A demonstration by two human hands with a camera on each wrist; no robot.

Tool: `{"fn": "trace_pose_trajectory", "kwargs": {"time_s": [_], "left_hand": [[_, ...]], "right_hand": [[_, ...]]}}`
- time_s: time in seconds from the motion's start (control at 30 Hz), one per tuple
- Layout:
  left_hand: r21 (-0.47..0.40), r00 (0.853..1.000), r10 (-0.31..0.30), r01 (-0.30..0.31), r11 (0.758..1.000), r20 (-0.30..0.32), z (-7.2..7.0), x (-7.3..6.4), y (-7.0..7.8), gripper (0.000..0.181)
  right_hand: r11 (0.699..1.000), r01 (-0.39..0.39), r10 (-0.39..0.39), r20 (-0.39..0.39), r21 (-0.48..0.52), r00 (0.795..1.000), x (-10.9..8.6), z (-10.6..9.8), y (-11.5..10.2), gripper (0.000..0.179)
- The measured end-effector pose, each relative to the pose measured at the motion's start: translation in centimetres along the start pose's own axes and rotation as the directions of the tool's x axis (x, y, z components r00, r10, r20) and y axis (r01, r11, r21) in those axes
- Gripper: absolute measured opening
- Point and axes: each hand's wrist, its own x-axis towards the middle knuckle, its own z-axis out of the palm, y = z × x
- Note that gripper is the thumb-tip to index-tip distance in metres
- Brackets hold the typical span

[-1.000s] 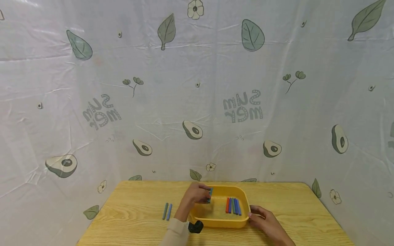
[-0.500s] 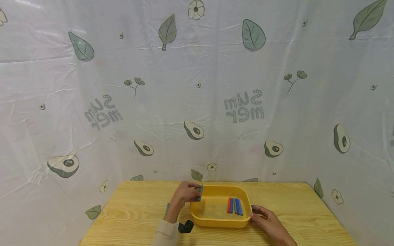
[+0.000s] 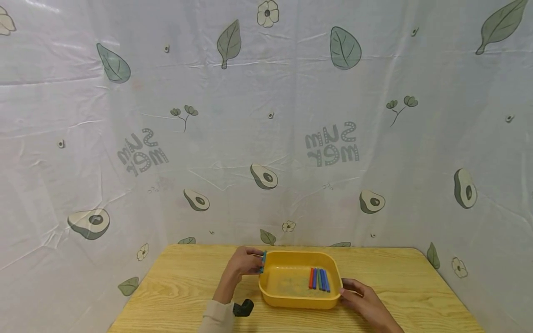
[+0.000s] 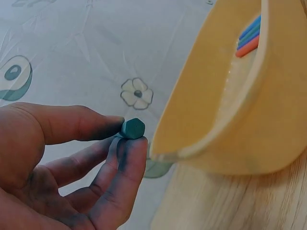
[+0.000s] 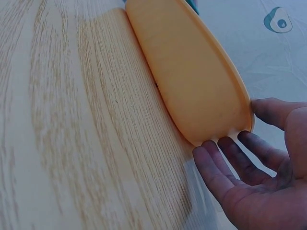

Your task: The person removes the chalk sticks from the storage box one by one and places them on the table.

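Observation:
My left hand (image 3: 245, 261) pinches a teal hexagonal chalk stick (image 4: 133, 128) between thumb and fingertips, at the left rim of a yellow plastic tray (image 3: 291, 303). In the left wrist view the stick points end-on to the camera, outside the tray wall, and the fingers carry dark smudges. Against the tray's right end rests my right hand (image 3: 364, 303). Its thumb touches the rim and its relaxed, spread fingertips lie on the outer wall, as the right wrist view shows. A row of chalk sticks, with a red stick (image 3: 311, 278) at its left end, lies inside the tray.
The tray stands on a light wood table (image 3: 187, 277) with coloured dust on its floor. A patterned plastic sheet (image 3: 233, 138) hangs behind the table and along both sides. A black camera mount (image 3: 243, 308) sits at the left wrist.
My left hand has moved left with the teal chalk stick, from over the tray to its left rim. Two sticks seen earlier on the table are now hidden behind the left arm.

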Motion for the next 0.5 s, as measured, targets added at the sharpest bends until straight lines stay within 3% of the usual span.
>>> {"fn": "trace_pose_trajectory", "kwargs": {"time_s": [0.5], "left_hand": [[0.009,1.0,0.011,-0.011,1.0,-0.015,-3.3,-0.6,-2.0,0.043]], "right_hand": [[1.0,-0.004,0.004,0.03,0.021,1.0,0.0,-0.3,0.1,0.067]]}}
